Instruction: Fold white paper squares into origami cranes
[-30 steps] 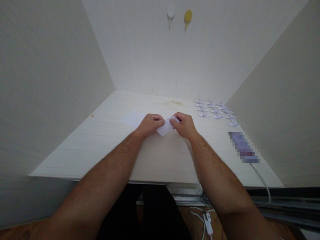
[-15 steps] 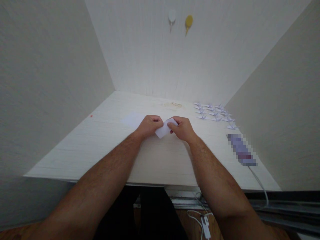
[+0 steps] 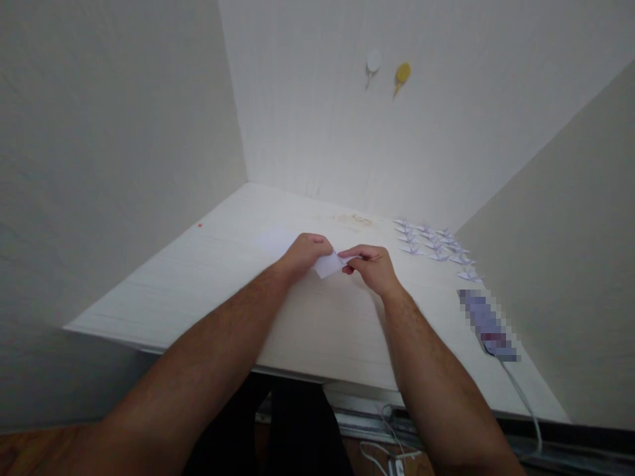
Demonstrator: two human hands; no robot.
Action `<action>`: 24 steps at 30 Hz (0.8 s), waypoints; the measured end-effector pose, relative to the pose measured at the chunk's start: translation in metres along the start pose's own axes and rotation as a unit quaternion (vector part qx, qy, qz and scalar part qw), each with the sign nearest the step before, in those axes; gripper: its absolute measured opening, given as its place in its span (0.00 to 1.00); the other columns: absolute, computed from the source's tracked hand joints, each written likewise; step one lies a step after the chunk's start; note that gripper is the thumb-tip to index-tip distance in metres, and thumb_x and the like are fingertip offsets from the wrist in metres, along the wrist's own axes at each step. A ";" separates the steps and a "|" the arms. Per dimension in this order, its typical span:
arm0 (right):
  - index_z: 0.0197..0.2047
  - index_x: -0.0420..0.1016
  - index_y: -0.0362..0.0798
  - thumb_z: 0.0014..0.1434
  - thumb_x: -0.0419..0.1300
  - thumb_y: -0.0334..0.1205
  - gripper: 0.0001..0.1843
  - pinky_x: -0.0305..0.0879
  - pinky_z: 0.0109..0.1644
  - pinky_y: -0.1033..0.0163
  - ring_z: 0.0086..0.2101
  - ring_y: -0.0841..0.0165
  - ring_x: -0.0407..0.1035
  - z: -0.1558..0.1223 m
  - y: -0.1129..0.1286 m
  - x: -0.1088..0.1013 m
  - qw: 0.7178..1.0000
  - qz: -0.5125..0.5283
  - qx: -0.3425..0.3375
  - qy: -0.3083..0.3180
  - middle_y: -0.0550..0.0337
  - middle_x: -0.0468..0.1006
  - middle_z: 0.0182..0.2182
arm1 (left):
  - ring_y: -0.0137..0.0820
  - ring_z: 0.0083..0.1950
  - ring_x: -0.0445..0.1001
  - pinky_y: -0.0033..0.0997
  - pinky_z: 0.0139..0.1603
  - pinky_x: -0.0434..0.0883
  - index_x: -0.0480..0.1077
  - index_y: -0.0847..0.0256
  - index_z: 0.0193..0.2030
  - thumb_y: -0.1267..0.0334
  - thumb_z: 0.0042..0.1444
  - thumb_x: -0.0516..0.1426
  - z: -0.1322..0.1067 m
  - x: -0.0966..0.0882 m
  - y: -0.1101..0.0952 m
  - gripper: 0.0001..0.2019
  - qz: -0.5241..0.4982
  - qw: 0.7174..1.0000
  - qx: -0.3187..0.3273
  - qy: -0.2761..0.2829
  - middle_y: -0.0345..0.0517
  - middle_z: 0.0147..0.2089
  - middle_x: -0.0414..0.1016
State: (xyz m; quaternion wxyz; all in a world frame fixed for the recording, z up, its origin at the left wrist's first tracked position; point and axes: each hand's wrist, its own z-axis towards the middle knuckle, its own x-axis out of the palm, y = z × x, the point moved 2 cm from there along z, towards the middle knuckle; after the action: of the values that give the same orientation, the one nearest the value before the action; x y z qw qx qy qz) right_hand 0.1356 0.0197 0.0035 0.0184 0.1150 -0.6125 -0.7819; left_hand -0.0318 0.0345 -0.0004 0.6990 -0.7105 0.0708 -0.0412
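A small piece of folded white paper (image 3: 327, 266) is held between my two hands, just above the pale tabletop. My left hand (image 3: 310, 253) pinches its left side, with the thumb on top. At its right side my right hand (image 3: 371, 264) grips a raised flap between thumb and fingers. Fingers cover part of the paper, so its full shape is hidden. Beyond my left hand lies a flat white paper sheet (image 3: 274, 239) on the table.
Rows of folded white paper cranes (image 3: 436, 248) stand at the back right. Nearer on the right lies a blurred-out flat device (image 3: 489, 325) with a white cable (image 3: 523, 396). Walls enclose the back and sides. Two hooks, one white (image 3: 373, 61) and one yellow (image 3: 403, 73), hang on the back wall.
The view has tilted and shifted a little. My right fingers have moved from lying over the paper to pinching its right part, which now stands up as a flap.
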 end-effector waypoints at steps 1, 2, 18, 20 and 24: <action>0.30 0.82 0.48 0.44 0.64 0.36 0.08 0.68 0.27 0.66 0.22 0.71 0.71 0.000 0.000 -0.001 1.000 0.000 0.000 0.002 0.62 0.78 0.20 | 0.25 0.20 0.61 0.25 0.20 0.56 0.68 0.62 0.20 0.65 0.39 0.58 0.001 0.000 0.000 0.04 -0.010 1.000 0.000 0.001 0.36 0.17 0.63; 0.30 0.82 0.48 0.43 0.64 0.35 0.08 0.68 0.27 0.66 0.22 0.71 0.71 0.001 0.000 -0.001 1.000 0.000 0.001 0.004 0.62 0.78 0.20 | 0.24 0.20 0.61 0.25 0.21 0.56 0.68 0.63 0.20 0.66 0.38 0.58 0.001 0.000 0.000 0.03 -0.018 1.000 0.001 0.002 0.36 0.17 0.63; 0.40 0.79 0.47 0.49 0.62 0.36 0.13 0.72 0.27 0.65 0.22 0.70 0.74 -0.001 0.000 0.000 0.999 0.024 -0.025 0.005 0.62 0.79 0.21 | 0.24 0.20 0.62 0.25 0.21 0.56 0.68 0.64 0.22 0.65 0.40 0.58 0.001 0.001 -0.001 0.04 -0.058 0.998 -0.005 -0.007 0.36 0.18 0.64; 0.41 0.79 0.46 0.49 0.63 0.36 0.14 0.71 0.26 0.66 0.22 0.69 0.74 -0.001 -0.001 -0.001 0.999 0.016 -0.029 -0.019 0.63 0.78 0.20 | 0.24 0.20 0.61 0.25 0.21 0.56 0.68 0.64 0.22 0.65 0.40 0.58 0.001 0.002 -0.001 0.04 -0.051 0.999 -0.004 -0.009 0.36 0.18 0.64; 0.31 0.79 0.46 0.45 0.62 0.32 0.07 0.71 0.26 0.66 0.22 0.70 0.74 -0.002 0.000 0.000 0.998 0.022 -0.032 -0.047 0.62 0.78 0.20 | 0.24 0.20 0.61 0.25 0.20 0.54 0.69 0.64 0.21 0.65 0.40 0.58 0.002 0.002 -0.001 0.04 -0.025 0.999 -0.002 -0.029 0.37 0.17 0.64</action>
State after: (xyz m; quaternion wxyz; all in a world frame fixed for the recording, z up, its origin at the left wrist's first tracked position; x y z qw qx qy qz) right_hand 0.1357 0.0178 0.0030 0.0098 0.0639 -0.5900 -0.8048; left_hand -0.0300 0.0358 0.0005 0.6983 -0.7141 0.0327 -0.0379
